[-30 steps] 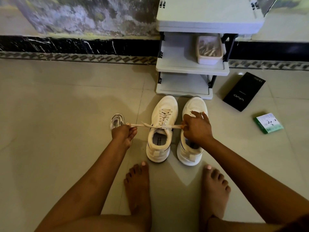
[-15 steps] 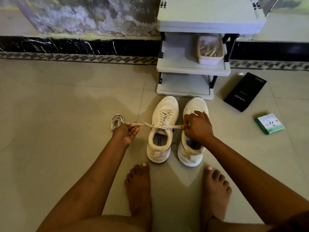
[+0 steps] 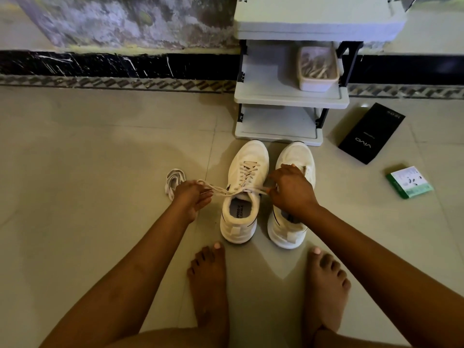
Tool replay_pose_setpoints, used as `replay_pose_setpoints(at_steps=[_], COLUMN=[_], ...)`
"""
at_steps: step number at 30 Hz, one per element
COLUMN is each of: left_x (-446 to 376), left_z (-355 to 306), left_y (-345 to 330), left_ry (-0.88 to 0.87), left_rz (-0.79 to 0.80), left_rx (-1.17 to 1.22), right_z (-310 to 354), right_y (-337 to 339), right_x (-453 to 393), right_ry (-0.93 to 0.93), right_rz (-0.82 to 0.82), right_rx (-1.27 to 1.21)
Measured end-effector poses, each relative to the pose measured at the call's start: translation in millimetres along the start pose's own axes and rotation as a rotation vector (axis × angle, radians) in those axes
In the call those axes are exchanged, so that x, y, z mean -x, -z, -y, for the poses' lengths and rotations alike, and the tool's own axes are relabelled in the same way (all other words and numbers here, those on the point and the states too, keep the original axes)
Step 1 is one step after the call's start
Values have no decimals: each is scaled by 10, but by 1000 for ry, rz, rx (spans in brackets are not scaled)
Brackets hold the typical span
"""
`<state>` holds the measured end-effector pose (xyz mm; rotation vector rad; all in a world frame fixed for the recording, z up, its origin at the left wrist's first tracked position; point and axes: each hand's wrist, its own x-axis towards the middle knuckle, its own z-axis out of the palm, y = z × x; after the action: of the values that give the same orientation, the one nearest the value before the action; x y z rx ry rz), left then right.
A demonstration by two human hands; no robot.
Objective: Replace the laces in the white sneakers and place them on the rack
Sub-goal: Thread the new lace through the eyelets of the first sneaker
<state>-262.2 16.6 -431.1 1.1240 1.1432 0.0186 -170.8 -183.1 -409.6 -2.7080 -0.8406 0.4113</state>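
Two white low-top sneakers stand side by side on the beige tiled floor (image 3: 100,146), toes toward the grey plastic shoe rack (image 3: 288,96) at the far side. The left hand (image 3: 192,197) and right hand (image 3: 291,192) each pinch one end of the cream flat lace (image 3: 226,191) threaded through the left sneaker (image 3: 244,187). The right hand hovers over the right sneaker (image 3: 296,156), and a loose bundle of white lace (image 3: 173,180) lies just left of the left hand.

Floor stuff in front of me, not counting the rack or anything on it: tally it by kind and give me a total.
White sneakers: 2
Loose lace bundle: 1
Black box: 1
Green and white box: 1
Total: 5
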Motion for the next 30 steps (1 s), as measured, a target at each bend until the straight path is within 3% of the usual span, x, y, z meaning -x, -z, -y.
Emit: replay_pose_setpoints(at_steps=[3,8,10,14,21,25,27,30], left_x=[45,160,125,55,-105,-343,-451,-580], left_z=[-22,-26,61,96,-152,-308,-242,-30], left_y=[-45,-153,-142,-31,356,705,836,840], left_ry=[-154,-204,-264,-336,-239,-301,-379,-459], left_rz=[6,332,376,301,302,-98,-204,-90], left_rx=[-289,-575,-651,-639,-686,-503,-681,-1143], right_z=[101,276,305,413,640,746,811,881], right_y=[3,-36,-90,-147,-160,-101,-102,-136], right_x=[-1,-5,-24,-99,-252,-327,-332,-329], right_ry=[-2,83,62,58,89,93,104,113], right_rz=[87,156,149,156,177,109,102,103], right_rx=[-127,-67,-70,-131,-256,-305,-314,-338])
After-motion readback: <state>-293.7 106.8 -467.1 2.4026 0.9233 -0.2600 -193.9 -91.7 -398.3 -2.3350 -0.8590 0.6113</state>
